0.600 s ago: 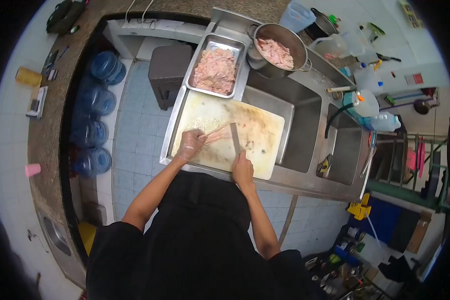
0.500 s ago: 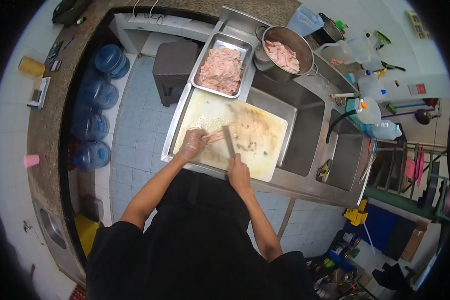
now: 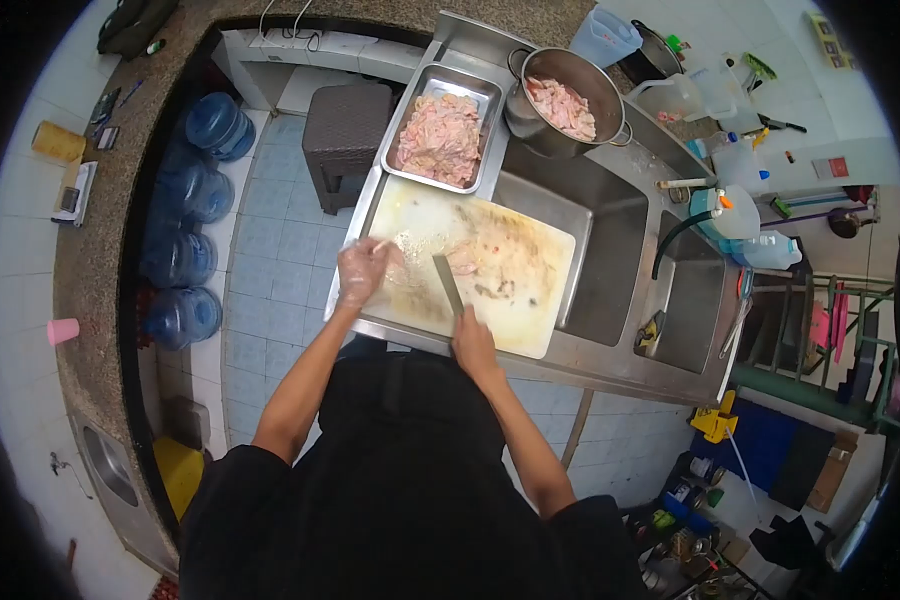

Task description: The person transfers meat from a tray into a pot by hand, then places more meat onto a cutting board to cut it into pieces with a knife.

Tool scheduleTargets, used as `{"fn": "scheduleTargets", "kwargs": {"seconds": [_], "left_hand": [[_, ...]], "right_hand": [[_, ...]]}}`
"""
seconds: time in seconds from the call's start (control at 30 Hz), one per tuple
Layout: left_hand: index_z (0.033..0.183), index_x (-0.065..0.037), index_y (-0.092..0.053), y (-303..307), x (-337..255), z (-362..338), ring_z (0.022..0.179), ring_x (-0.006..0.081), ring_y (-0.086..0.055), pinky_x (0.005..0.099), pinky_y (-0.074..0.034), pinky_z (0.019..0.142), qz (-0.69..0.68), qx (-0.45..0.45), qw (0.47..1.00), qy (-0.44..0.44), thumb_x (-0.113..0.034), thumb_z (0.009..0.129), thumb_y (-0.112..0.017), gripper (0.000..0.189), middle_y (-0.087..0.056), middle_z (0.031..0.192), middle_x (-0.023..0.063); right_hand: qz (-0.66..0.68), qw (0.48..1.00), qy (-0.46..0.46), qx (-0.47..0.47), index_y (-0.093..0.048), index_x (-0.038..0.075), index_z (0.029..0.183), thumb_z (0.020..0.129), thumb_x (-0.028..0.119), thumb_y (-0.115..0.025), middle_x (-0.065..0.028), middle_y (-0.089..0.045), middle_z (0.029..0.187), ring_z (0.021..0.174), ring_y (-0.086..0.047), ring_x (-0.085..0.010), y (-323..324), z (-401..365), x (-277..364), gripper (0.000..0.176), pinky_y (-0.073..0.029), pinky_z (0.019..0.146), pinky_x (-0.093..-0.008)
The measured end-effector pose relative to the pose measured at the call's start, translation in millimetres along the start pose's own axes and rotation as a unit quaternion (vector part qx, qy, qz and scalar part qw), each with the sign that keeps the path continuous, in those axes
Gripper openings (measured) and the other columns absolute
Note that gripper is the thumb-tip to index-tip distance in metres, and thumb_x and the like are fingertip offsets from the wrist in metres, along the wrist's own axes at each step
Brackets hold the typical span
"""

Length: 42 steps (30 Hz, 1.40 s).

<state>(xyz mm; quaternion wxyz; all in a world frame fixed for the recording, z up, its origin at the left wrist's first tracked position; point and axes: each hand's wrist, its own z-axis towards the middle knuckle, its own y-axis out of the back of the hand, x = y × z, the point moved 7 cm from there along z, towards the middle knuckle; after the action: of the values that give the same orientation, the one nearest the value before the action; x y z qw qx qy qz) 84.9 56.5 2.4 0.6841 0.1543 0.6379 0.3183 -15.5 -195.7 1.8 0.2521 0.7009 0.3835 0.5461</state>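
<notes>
My left hand (image 3: 362,270), in a clear plastic glove, is raised over the left edge of the white cutting board (image 3: 420,300). Its fingers are closed on a pale pink strip of raw meat (image 3: 396,264), partly blurred. The knife (image 3: 448,284) is gripped by its handle in my right hand (image 3: 473,340), its blade pointing away from me over the middle of the board. Just right of the blade lies a small piece of raw meat (image 3: 463,260). Wet bits and brown stains mark the board's surface.
Beyond the board stands a steel tray (image 3: 391,150) heaped with cut raw meat. Right of it, a large steel pot (image 3: 545,142) holds more meat. Sink basins (image 3: 610,270) open to the right. A grey stool (image 3: 345,130) and blue water jugs (image 3: 185,255) are at left.
My left hand has moved left and slightly up, away from the knife, with a strip of meat. The knife blade has shifted slightly left, leaving a piece beside it.
</notes>
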Motion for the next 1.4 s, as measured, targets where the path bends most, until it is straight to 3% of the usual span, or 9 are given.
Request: {"fn": "scheduleTargets", "kwargs": {"seconds": [0.07, 0.23, 0.27, 0.33, 0.4, 0.53, 0.6, 0.93, 1.4], "left_hand": [[0.096, -0.001, -0.074, 12, -39, 24, 0.060, 0.0150, -0.065, 0.0316, -0.054, 0.060, -0.116, 0.042, 0.980, 0.153, -0.022, 0.091, -0.069, 0.022, -0.070, 0.072, 0.0075], [0.117, 0.001, -0.067, -37, -72, 114, 0.089, 0.0173, -0.069, 0.0298, -0.055, 0.077, -0.454, 0.056, 0.889, 0.019, -0.024, 0.090, -0.071, 0.037, -0.073, 0.092, 0.0117], [0.117, 0.001, -0.067, -43, -68, 110, 0.089, 0.0173, -0.069, 0.0298, -0.055, 0.077, -0.454, 0.059, 0.889, 0.015, -0.024, 0.090, -0.071, 0.037, -0.073, 0.092, 0.0117], [0.113, 0.000, -0.069, -60, -55, 91, 0.096, 0.0266, -0.069, 0.0346, -0.055, 0.081, 0.008, 0.035, 0.992, -0.121, -0.023, 0.088, -0.071, 0.034, -0.072, 0.101, 0.0185], [0.104, -0.003, -0.071, -102, -53, 61, 0.094, 0.0361, -0.068, 0.0409, -0.055, 0.083, 0.106, 0.236, 0.961, -0.102, -0.022, 0.084, -0.071, 0.028, -0.071, 0.102, 0.0221], [0.087, -0.005, -0.071, -133, -70, 16, 0.088, 0.0366, -0.065, 0.0442, -0.052, 0.080, 0.135, 0.238, 0.934, -0.228, -0.024, 0.080, -0.069, 0.020, -0.069, 0.092, 0.0204], [0.082, -0.005, -0.070, -145, -53, 20, 0.083, 0.0367, -0.065, 0.0453, -0.051, 0.077, 0.186, 0.309, 0.927, -0.104, -0.022, 0.080, -0.068, 0.017, -0.068, 0.085, 0.0194], [0.079, -0.002, -0.069, -50, -32, -11, 0.072, 0.0297, -0.070, 0.0374, -0.054, 0.066, -0.040, 0.100, 0.993, 0.041, -0.014, 0.081, -0.072, 0.013, -0.069, 0.078, 0.0196], [0.079, 0.001, -0.068, -50, -46, -7, 0.065, 0.0401, -0.065, 0.0424, -0.052, 0.061, -0.045, 0.169, 0.977, -0.119, -0.006, 0.078, -0.064, 0.008, -0.064, 0.068, 0.0219]], "right_hand": [[0.026, 0.999, -0.028, 0.010, -0.052, -0.005, 0.113, 0.099, 0.015, -0.051, -0.0342, -0.061, 0.072, 0.073, -0.061, -0.0539, 8, -34, -18, 0.025, -0.046, 0.064, -0.0619], [-0.016, 1.000, -0.020, 0.009, -0.050, -0.002, 0.105, 0.100, 0.018, -0.050, -0.0320, -0.062, 0.071, 0.071, -0.061, -0.0542, 26, -58, -23, 0.021, -0.046, 0.064, -0.0620], [-0.031, 0.999, -0.021, 0.009, -0.050, -0.001, 0.104, 0.100, 0.019, -0.050, -0.0323, -0.062, 0.071, 0.071, -0.061, -0.0543, 30, -55, -25, 0.021, -0.046, 0.063, -0.0619], [-0.010, 0.999, -0.037, -0.026, -0.050, -0.001, 0.103, 0.100, 0.019, -0.050, -0.0323, -0.062, 0.072, 0.072, -0.060, -0.0544, 41, -58, -32, 0.021, -0.046, 0.063, -0.0620], [0.016, 0.996, -0.064, -0.054, -0.051, -0.001, 0.102, 0.100, 0.020, -0.050, -0.0323, -0.062, 0.073, 0.072, -0.060, -0.0545, 47, -66, -38, 0.021, -0.046, 0.064, -0.0620], [0.077, 0.984, -0.125, -0.096, -0.051, -0.002, 0.099, 0.100, 0.017, -0.052, -0.0293, -0.064, 0.078, 0.077, -0.061, -0.0524, 62, -74, -51, 0.020, -0.046, 0.064, -0.0584], [0.090, 0.982, -0.120, -0.114, -0.052, -0.002, 0.099, 0.100, 0.017, -0.052, -0.0290, -0.064, 0.078, 0.078, -0.061, -0.0527, 64, -72, -50, 0.019, -0.046, 0.064, -0.0583], [-0.008, 1.000, -0.022, 0.003, -0.047, 0.000, 0.101, 0.100, 0.016, -0.047, -0.0304, -0.063, 0.072, 0.070, -0.062, -0.0519, 22, 5, -10, 0.016, -0.048, 0.064, -0.0610], [0.007, 0.997, 0.059, -0.043, -0.048, -0.001, 0.111, 0.098, 0.016, -0.045, -0.0335, -0.063, 0.076, 0.072, -0.062, -0.0534, -14, 105, 43, 0.022, -0.048, 0.067, -0.0628]]}}
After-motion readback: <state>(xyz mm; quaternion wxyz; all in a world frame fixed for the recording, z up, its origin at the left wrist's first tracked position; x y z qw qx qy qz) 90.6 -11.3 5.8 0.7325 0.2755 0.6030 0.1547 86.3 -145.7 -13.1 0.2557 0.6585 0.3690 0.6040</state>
